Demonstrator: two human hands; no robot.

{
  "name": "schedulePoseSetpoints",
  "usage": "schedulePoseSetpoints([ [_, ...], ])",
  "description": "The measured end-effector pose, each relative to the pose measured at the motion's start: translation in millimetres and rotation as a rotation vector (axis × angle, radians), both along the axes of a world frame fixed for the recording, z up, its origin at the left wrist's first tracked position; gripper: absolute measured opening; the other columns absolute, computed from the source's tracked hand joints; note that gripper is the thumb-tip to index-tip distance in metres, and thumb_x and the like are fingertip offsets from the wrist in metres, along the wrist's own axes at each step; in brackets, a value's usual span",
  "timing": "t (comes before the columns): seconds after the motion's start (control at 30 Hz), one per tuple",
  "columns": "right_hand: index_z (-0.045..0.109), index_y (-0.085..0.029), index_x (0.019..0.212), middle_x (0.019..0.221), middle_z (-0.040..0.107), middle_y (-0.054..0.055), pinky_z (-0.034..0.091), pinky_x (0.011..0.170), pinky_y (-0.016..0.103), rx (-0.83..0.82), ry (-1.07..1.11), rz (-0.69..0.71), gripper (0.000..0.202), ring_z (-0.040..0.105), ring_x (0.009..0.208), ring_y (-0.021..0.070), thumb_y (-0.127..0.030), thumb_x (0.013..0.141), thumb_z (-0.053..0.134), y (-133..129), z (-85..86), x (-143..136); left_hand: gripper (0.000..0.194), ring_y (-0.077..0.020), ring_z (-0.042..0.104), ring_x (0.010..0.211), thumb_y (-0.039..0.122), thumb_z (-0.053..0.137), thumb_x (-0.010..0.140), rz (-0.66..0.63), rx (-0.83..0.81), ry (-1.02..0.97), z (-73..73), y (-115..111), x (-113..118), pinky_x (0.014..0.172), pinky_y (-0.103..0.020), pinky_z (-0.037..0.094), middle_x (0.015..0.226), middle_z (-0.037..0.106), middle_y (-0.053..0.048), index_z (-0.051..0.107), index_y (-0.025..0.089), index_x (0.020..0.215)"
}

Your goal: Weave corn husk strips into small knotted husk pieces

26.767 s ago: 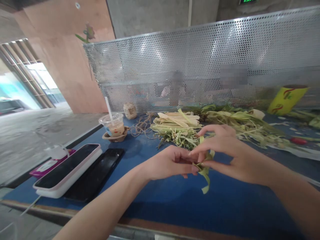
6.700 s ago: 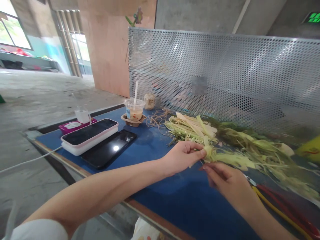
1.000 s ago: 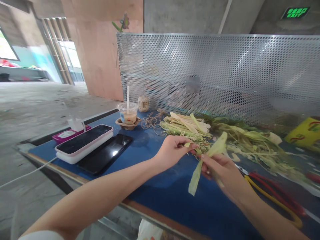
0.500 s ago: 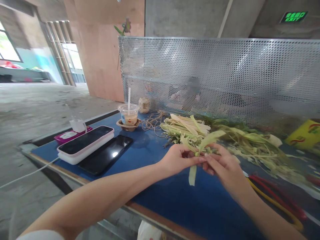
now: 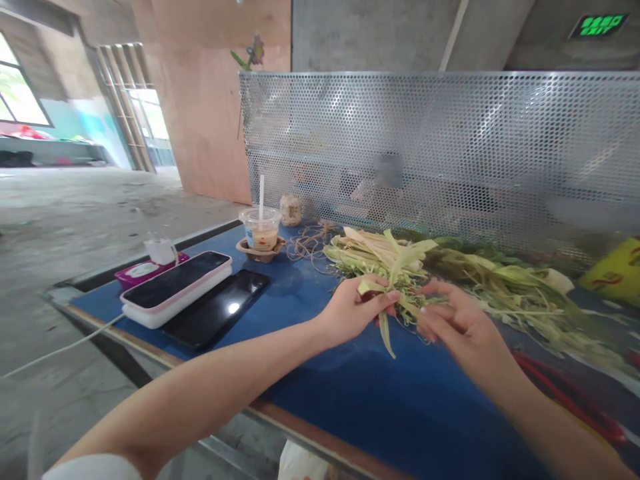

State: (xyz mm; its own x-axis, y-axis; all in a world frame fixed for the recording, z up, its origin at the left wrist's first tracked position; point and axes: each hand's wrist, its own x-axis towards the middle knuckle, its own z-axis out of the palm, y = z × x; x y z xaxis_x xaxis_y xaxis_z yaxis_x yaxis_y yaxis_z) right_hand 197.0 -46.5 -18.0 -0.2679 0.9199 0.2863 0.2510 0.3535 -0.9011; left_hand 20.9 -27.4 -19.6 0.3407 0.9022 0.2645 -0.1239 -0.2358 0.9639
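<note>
My left hand [image 5: 349,311] pinches a small knot of crossed, pale green corn husk strips [image 5: 406,261] between thumb and fingers. One strip end hangs down below that hand, and others stick up and to the left. Off to the right, my right hand [image 5: 463,319] has thumb and fingertips closed on the end of a strip that runs out from the knot. Just behind both hands lies a pile of dry corn husks [image 5: 356,248], with thin shredded stems at its near side. The husk inside my left palm is hidden.
More green husks [image 5: 483,267] spread along the perforated metal screen [image 5: 440,133]. At left on the blue table [image 5: 320,380] are a drink cup [image 5: 261,233], tangled twine [image 5: 313,241], a phone on a white block [image 5: 177,283] and a black tablet [image 5: 217,310]. Red-handled tools [image 5: 565,393] lie at right.
My right hand has moved apart from my left, toward the right, drawing a strip end with it. The hanging strip now slants. My left hand has stayed nearly in place.
</note>
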Motion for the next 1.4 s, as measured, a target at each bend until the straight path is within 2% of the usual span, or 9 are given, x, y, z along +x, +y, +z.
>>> schedulePoseSetpoints([
  [0.1, 0.038, -0.021, 0.099, 0.046, 0.044, -0.008, 0.034, 0.049, 0.025, -0.090, 0.039, 0.071, 0.022, 0.040, 0.047, 0.0106, -0.034, 0.084, 0.047, 4, -1.2, 3, 0.027, -0.0072, 0.053, 0.049, 0.032, 0.063, 0.070, -0.066, -0.049, -0.013, 2.1, 1, -1, 0.046, -0.018, 0.041, 0.059, 0.060, 0.001, 0.053, 0.012, 0.084],
  [0.27, 0.039, -0.021, 0.109, 0.067, 0.054, -0.001, 0.036, 0.052, 0.025, -0.187, 0.093, 0.212, 0.033, 0.048, 0.058, 0.0122, -0.037, 0.082, 0.050, 6, -0.7, 10, 0.075, -0.0132, 0.062, 0.061, 0.021, 0.069, 0.066, -0.345, -0.126, -0.086, -0.4, 2, -1, 0.050, -0.021, 0.045, 0.072, 0.066, -0.002, 0.024, 0.015, 0.126],
  [0.37, 0.043, -0.023, 0.108, 0.079, 0.053, 0.000, 0.038, 0.060, 0.026, -0.178, 0.056, 0.327, 0.038, 0.052, 0.070, 0.0138, -0.038, 0.077, 0.058, 5, -0.2, 14, 0.082, -0.0098, 0.058, 0.045, 0.023, 0.063, 0.073, -0.494, -0.169, -0.038, -2.2, 1, -4, 0.043, -0.019, 0.039, 0.072, 0.067, -0.004, 0.008, 0.019, 0.134],
  [0.53, 0.042, -0.021, 0.120, 0.082, 0.057, 0.003, 0.040, 0.065, 0.028, -0.369, 0.013, 0.598, 0.052, 0.056, 0.077, 0.0159, -0.037, 0.074, 0.061, 1, 2.7, 15, 0.098, -0.0072, 0.052, 0.034, 0.021, 0.063, 0.075, -0.628, -0.263, 0.037, -1.7, -1, -8, 0.036, -0.014, 0.030, 0.070, 0.068, -0.004, -0.015, 0.026, 0.134],
  [0.63, 0.045, -0.021, 0.119, 0.081, 0.059, 0.002, 0.039, 0.067, 0.027, -0.402, -0.002, 0.565, 0.049, 0.056, 0.076, 0.0147, -0.033, 0.074, 0.062, 0, 6.5, 14, 0.106, -0.0064, 0.048, 0.031, 0.018, 0.065, 0.072, -0.596, -0.308, 0.092, -0.7, -2, -8, 0.035, -0.014, 0.030, 0.066, 0.066, -0.002, -0.022, 0.027, 0.133],
  [0.8, 0.052, -0.019, 0.107, 0.085, 0.062, 0.006, 0.038, 0.055, 0.025, -0.479, 0.128, 0.488, 0.048, 0.054, 0.066, 0.0144, -0.042, 0.067, 0.066, 4, 6.1, 18, 0.110, -0.0040, 0.043, 0.029, 0.019, 0.064, 0.073, -0.552, -0.204, 0.169, 1.5, -4, -10, 0.033, -0.015, 0.033, 0.069, 0.066, -0.001, -0.031, 0.028, 0.129],
  [0.9, 0.053, -0.017, 0.101, 0.078, 0.062, 0.006, 0.039, 0.054, 0.025, -0.524, 0.169, 0.416, 0.045, 0.055, 0.066, 0.0155, -0.039, 0.064, 0.068, 4, 1.0, 14, 0.113, -0.0040, 0.041, 0.029, 0.021, 0.064, 0.073, -0.517, -0.165, 0.229, 2.8, -6, -10, 0.032, -0.014, 0.033, 0.069, 0.067, 0.000, -0.036, 0.029, 0.125],
  [1.03, 0.052, -0.015, 0.099, 0.063, 0.060, 0.001, 0.031, 0.045, 0.021, -0.555, 0.149, 0.320, 0.041, 0.048, 0.051, 0.0090, -0.035, 0.067, 0.068, 1, -7.5, 1, 0.110, -0.0042, 0.041, 0.029, 0.020, 0.062, 0.074, -0.468, -0.127, 0.295, 3.0, -8, -11, 0.031, -0.014, 0.033, 0.070, 0.067, 0.000, -0.035, 0.029, 0.125],
  [1.4, 0.056, -0.020, 0.078, 0.060, 0.059, -0.002, 0.044, 0.055, 0.027, -0.189, 0.052, 0.005, 0.023, 0.057, 0.056, 0.0149, -0.036, 0.065, 0.067, -5, -13.4, -11, 0.108, -0.0049, 0.044, 0.027, 0.018, 0.059, 0.075, -0.342, -0.161, 0.298, 0.9, -8, -8, 0.031, -0.015, 0.035, 0.073, 0.069, -0.002, -0.036, 0.027, 0.125],
])
